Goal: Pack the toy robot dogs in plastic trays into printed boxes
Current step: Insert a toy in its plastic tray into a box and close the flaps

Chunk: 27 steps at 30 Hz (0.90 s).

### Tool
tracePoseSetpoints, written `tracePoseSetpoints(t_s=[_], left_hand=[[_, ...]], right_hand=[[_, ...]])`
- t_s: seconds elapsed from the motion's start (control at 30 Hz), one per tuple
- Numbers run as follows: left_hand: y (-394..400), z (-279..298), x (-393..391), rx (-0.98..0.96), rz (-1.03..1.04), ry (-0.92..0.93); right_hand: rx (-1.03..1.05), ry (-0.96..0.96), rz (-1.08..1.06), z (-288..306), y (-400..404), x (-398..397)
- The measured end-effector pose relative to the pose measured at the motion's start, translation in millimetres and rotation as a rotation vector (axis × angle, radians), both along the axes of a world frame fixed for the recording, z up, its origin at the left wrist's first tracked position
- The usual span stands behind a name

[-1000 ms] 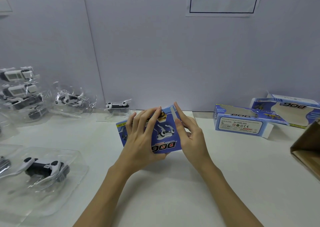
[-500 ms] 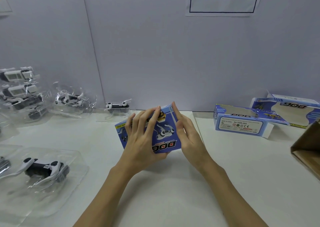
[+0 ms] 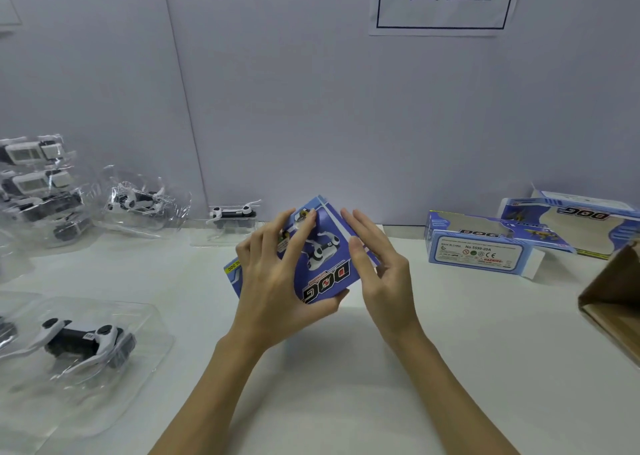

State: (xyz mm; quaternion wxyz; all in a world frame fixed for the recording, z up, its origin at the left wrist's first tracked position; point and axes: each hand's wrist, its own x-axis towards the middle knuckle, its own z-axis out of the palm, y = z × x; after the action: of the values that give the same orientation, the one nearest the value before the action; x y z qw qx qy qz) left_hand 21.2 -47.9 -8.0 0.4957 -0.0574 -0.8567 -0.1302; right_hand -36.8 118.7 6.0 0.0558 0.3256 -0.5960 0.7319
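On the worktop point(image 3: 346, 368), a big toy dog in its tray point(image 3: 79, 342) waits left of the blue box point(image 3: 322, 264). Held up between both hands, the box has tipped more since a moment ago. The left hand point(image 3: 273, 281) grips it. The right hand point(image 3: 377, 267) presses its side with straight fingers, likely shaping it for packing.

Blue printed box point(image 3: 322, 264) tilted, held above table.
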Motion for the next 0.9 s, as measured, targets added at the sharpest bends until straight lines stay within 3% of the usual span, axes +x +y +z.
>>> tracePoseSetpoints(t_s=[0.33,0.63,0.9], left_hand=[[4,0,0,0.034,0.025,0.011],[-3,-1,-4,0.009,-0.020,-0.014],[4,3,-1,-0.077,0.046,-0.016]], right_hand=[[0.085,0.033,0.025,2,-3,1],[-0.035,-0.110,0.073,6,-12,9],[0.066,0.009,0.090,5,-5,7]])
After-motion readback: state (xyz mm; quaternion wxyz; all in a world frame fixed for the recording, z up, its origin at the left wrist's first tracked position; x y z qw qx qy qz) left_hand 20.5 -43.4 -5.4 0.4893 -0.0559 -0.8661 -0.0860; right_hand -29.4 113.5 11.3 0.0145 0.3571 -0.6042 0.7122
